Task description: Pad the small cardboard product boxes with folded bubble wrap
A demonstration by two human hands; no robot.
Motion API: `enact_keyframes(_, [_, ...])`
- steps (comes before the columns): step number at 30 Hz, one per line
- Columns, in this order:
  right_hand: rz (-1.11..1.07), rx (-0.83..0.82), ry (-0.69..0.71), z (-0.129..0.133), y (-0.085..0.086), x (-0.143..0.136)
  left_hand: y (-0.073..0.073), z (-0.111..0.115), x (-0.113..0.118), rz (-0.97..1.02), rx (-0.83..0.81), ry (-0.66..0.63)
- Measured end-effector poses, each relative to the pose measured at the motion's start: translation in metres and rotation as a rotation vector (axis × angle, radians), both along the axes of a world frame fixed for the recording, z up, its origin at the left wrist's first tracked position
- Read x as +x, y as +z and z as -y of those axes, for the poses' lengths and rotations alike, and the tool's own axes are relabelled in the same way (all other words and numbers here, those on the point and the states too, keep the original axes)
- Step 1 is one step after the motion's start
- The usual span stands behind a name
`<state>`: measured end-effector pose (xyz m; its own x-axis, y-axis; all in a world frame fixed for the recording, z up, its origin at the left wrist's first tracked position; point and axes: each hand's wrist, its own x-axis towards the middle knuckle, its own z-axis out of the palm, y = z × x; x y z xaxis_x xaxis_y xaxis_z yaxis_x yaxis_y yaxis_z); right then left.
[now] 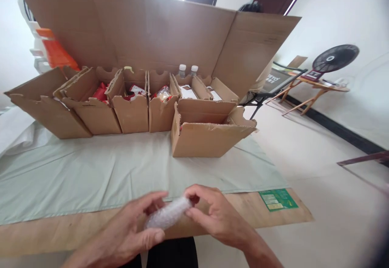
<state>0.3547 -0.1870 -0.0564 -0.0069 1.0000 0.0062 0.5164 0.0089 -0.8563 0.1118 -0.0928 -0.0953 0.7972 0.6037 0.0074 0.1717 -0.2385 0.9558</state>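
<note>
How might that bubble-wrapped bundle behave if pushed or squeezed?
The bubble-wrapped bundle looks elongated and rounded, so it may roll. Its bumpy, clear wrap probably gives when squeezed. Between the left hand and right hand it shows no sag, suggesting some stiffness.

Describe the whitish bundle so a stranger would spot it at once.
Find the table with the pale green cloth. Above its near edge, the right hand pinches one end of the whitish bundle, the left hand curled around the other. Unlike the brown cardboard boxes beyond, it is small and shiny.
</note>
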Motion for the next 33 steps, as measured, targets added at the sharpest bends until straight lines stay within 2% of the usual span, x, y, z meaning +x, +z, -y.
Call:
enact_keyframes(2, [0.063,0.067,-0.030,0.005,0.018,0.022,0.026,-0.021,0.014,0.050,0.297,0.107])
enact_keyframes(4, [0.071,0.148,-0.081,0.009,0.040,0.049,0.052,-0.043,0.039,0.093,0.612,0.234])
enact_keyframes(6, [0.007,0.240,-0.195,0.008,0.063,0.076,0.069,-0.063,0.071,0.131,0.866,0.301])
enact_keyframes(7, [-0.046,0.296,-0.277,0.004,0.075,0.090,0.073,-0.071,0.087,0.145,0.959,0.322])
enact_keyframes(9, [-0.126,0.408,-0.452,-0.008,0.097,0.115,0.072,-0.082,0.115,0.144,1.064,0.338])
enact_keyframes(11, [-0.105,0.477,-0.584,-0.025,0.114,0.136,0.063,-0.084,0.132,0.122,1.091,0.307])
enact_keyframes(14, [0.184,0.380,-0.644,-0.051,0.129,0.159,0.047,-0.078,0.138,0.124,1.092,0.241])
enact_keyframes(16, [0.519,0.224,-0.608,-0.066,0.132,0.164,0.041,-0.073,0.136,0.137,1.083,0.235])
enact_keyframes(19, [1.023,0.026,-0.533,-0.089,0.125,0.157,0.039,-0.072,0.136,0.159,1.061,0.241])
enact_keyframes(21, [1.282,-0.058,-0.430,-0.106,0.117,0.150,0.040,-0.073,0.137,0.174,1.050,0.239])
enact_keyframes(23, [1.445,-0.132,-0.270,-0.123,0.106,0.145,0.039,-0.073,0.139,0.185,1.044,0.240])
enact_keyframes(26, [1.476,-0.223,-0.091,-0.145,0.087,0.146,0.037,-0.074,0.140,0.191,1.054,0.242])
enact_keyframes(29, [1.426,-0.262,-0.036,-0.162,0.073,0.150,0.034,-0.075,0.142,0.191,1.066,0.241])
enact_keyframes(31, [1.394,-0.270,-0.034,-0.165,0.073,0.152,0.034,-0.074,0.142,0.195,1.067,0.250])
enact_keyframes(33, [1.362,-0.246,-0.068,-0.154,0.082,0.154,0.034,-0.073,0.138,0.235,1.053,0.303])
